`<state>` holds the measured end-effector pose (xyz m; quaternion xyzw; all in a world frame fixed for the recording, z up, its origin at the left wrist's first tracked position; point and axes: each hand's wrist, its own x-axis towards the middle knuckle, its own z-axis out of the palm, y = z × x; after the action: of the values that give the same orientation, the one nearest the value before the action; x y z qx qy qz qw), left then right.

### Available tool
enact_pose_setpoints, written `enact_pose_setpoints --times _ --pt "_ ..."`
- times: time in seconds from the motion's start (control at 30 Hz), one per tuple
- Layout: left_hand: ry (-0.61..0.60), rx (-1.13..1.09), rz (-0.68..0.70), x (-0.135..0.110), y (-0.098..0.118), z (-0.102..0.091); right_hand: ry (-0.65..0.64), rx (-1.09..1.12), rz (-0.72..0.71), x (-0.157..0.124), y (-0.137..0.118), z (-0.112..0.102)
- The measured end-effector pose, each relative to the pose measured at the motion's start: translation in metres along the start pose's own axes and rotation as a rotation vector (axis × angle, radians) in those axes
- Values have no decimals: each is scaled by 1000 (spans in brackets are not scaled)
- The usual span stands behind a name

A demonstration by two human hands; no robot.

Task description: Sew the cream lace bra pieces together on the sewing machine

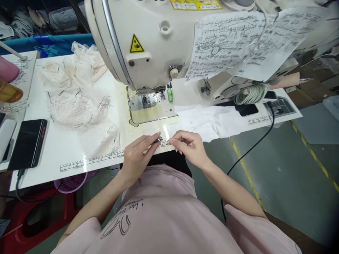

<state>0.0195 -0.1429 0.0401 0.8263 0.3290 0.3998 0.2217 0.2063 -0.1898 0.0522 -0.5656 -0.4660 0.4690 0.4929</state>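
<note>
Close to the front edge of the table, my left hand (140,152) is closed, pinching a small shiny metal part (158,139) that looks like a bobbin case. Just to its right, my right hand (191,146) has thumb and forefinger pressed together; whatever is between them is too fine to make out. A short gap separates the two hands. Behind them stands a white sewing machine (148,21), its metal needle plate (144,101) beyond my left hand. Green thread snips (170,92) lie beside the needle area.
Cream lace pieces (79,107) are heaped at left, near a black power bank (29,143). White fabric (209,120) lies right, before a cord coil (250,94) and a dark phone (247,109). Written paper sheets (227,42) hang on the machine. A cable (247,151) drops over the edge.
</note>
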Motion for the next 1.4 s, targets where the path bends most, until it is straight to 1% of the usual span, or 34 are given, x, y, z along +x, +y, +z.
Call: enact_pose_setpoints --times 0.13,0.27,0.4,0.5,0.6,0.67,0.73,0.83,0.87,0.93,1.0,1.1,1.17,1.33,1.4 --pt "5 -131 -97 0 2 0 8 -61 -86 2 -6 1" --pt "37 -270 -213 2 4 -2 -20 -77 -91 2 -5 2" --pt "41 -295 -266 2 4 -1 -22 -92 -84 1 -4 2" --pt "12 -293 -281 1 3 -1 -5 -124 -127 1 -8 1" --pt "-54 -303 -287 0 3 -2 -5 -169 -201 4 -11 0" --pt "-136 -327 -305 0 3 -3 -14 -206 -267 7 -12 -1" --pt "-221 -381 -359 0 5 -3 -15 -233 -326 11 -11 -1" --pt "-334 -520 -432 -2 10 -5 20 -241 -331 16 -4 -2" --pt "-375 -562 -424 -3 12 -5 32 -242 -311 18 -2 -2" --pt "-445 -596 -357 -5 14 -7 33 -245 -264 19 5 -2" --pt "-460 -554 -264 -6 15 -7 2 -254 -219 17 10 -2" --pt "-419 -455 -125 -5 16 -7 -58 -283 -157 12 14 -2" --pt "-388 -434 -71 -4 16 -6 -77 -305 -120 8 16 -3" --pt "-314 -427 -49 -4 16 -6 -115 -290 -40 -2 21 -5" --pt "-314 -434 -60 -5 16 -5 -135 -283 -25 -4 23 -4"
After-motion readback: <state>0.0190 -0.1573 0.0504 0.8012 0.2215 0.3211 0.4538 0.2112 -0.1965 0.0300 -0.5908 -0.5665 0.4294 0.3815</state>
